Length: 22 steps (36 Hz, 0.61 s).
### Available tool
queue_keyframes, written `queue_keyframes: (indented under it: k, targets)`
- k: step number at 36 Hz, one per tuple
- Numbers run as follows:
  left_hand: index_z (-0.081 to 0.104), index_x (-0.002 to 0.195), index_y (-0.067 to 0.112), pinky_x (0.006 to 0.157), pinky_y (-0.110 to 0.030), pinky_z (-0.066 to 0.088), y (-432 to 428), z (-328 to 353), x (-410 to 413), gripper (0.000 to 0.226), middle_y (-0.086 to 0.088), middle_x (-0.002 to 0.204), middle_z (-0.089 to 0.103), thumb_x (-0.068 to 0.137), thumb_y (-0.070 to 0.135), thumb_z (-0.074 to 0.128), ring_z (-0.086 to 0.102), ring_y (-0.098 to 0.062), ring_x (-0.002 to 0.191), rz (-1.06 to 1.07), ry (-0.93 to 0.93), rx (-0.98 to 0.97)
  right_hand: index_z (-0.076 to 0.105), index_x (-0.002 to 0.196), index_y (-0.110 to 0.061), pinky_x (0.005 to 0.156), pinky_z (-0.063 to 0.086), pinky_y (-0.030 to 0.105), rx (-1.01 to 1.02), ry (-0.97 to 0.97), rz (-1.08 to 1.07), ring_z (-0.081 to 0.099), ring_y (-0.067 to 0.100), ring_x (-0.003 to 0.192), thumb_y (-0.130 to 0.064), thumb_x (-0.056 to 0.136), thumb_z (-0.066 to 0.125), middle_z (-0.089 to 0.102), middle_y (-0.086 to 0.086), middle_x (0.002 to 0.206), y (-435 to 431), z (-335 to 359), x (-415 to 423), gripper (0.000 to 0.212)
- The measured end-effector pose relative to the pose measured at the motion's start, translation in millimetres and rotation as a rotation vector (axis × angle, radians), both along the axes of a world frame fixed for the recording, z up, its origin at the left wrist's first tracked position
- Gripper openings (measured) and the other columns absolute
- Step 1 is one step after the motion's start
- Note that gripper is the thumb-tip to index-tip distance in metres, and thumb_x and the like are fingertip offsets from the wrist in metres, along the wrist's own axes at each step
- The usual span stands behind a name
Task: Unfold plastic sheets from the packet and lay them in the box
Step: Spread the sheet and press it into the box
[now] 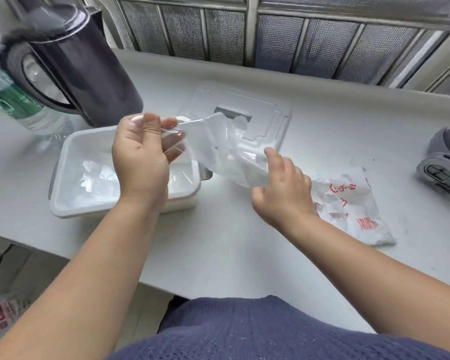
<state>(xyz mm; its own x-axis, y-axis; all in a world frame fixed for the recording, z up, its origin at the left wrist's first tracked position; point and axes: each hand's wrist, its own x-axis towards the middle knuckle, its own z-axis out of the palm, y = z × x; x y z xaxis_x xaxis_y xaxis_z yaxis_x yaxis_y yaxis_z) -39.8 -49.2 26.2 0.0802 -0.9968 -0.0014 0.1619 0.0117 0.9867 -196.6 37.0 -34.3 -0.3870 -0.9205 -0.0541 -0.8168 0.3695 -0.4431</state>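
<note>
A clear plastic sheet point(218, 144) hangs stretched between my two hands above the table. My left hand point(143, 157) pinches its left end over the white rectangular box point(60, 178), which holds crumpled clear plastic. My right hand point(283, 188) grips the sheet's lower right part with curled fingers. The white packet with red print point(353, 209) lies crumpled on the table just right of my right hand.
A clear lid point(260, 113) lies behind the sheet. A dark kettle point(70, 63) and a water bottle point(18, 102) stand at the back left. A grey and purple device point(444, 162) sits at the right edge. A window grille runs along the back.
</note>
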Motion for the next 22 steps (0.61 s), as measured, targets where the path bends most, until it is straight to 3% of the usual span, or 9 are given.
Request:
queue_keyframes:
  k: [3,5,8,11,13,16,19,22]
  targets:
    - [0.047,0.088,0.019,0.056,-0.020,0.050,-3.9,2.3,12.0,0.016,0.006,0.077,0.065,0.103,0.020,0.042,0.063,-0.006,0.060,-0.004,0.022,0.011,0.031,0.144,-0.016,0.108,0.016,0.036,-0.239,-0.101,0.187,0.030,0.025,0.132,-0.030,0.063,0.045,0.035,0.009,0.144,-6.6,4.6,23.4,0.083]
    - [0.047,0.087,0.018,0.054,-0.019,0.049,-7.0,3.3,19.1,0.017,0.005,0.078,0.065,0.103,0.019,0.040,0.063,-0.005,0.059,-0.049,0.076,0.043,0.043,0.133,-0.010,0.102,0.029,0.039,-0.406,-0.062,0.310,0.041,0.024,0.121,-0.040,0.063,0.045,0.051,0.012,0.130,-14.2,3.5,40.1,0.077]
    - [0.046,0.087,0.017,0.058,-0.022,0.052,-13.1,6.4,33.2,0.018,0.006,0.074,0.065,0.104,0.018,0.038,0.067,-0.009,0.065,-0.118,0.202,0.117,0.060,0.111,-0.011,0.081,0.044,0.038,-0.444,0.123,0.365,0.061,0.024,0.090,-0.049,0.067,0.049,0.068,0.004,0.098,-34.6,6.1,67.0,0.059]
    - [0.045,0.087,0.016,0.057,-0.021,0.054,-20.5,11.7,52.3,0.020,0.008,0.069,0.066,0.104,0.016,0.036,0.069,-0.009,0.064,-0.108,0.267,0.161,0.065,0.073,-0.014,0.057,0.034,0.029,-0.535,0.245,0.269,0.060,0.027,0.053,-0.022,0.071,0.053,0.061,0.001,0.058,-59.0,10.1,81.5,0.014]
    - [0.046,0.088,0.016,0.059,-0.021,0.054,-29.5,12.3,71.6,0.019,0.009,0.069,0.066,0.104,0.017,0.037,0.069,-0.009,0.066,-0.052,0.244,0.147,0.064,0.070,-0.014,0.049,0.035,0.027,-0.646,0.247,0.202,0.056,0.028,0.047,-0.010,0.073,0.055,0.058,0.002,0.054,-74.9,18.6,87.0,0.010]
    - [0.049,0.089,0.019,0.055,-0.018,0.050,-45.1,5.3,109.7,0.015,0.005,0.079,0.064,0.102,0.017,0.043,0.067,-0.007,0.064,0.065,0.015,0.095,0.070,0.077,-0.009,0.050,0.047,0.029,-0.852,0.203,0.267,0.062,0.028,0.057,0.001,0.076,0.062,0.069,0.004,0.073,-98.7,35.8,100.9,0.013]
    - [0.050,0.102,0.022,0.067,-0.021,0.053,-51.4,-6.8,140.0,0.006,0.002,0.103,0.062,0.097,0.021,0.053,0.065,-0.002,0.075,0.157,-0.463,0.045,0.069,0.071,-0.008,0.052,0.051,0.031,-0.827,0.220,0.454,0.065,0.030,0.064,0.010,0.069,0.064,0.071,0.005,0.076,-120.2,33.9,112.7,0.018]
    - [0.042,0.132,0.022,0.085,-0.021,0.045,-50.8,-11.1,154.7,0.048,0.005,0.129,0.046,0.090,0.032,0.062,0.053,-0.006,0.104,0.084,-0.736,-0.065,0.068,0.065,-0.009,0.049,0.053,0.036,-0.636,0.223,0.638,0.064,0.033,0.067,0.009,0.068,0.051,0.069,0.006,0.072,-134.9,16.1,121.8,0.025]
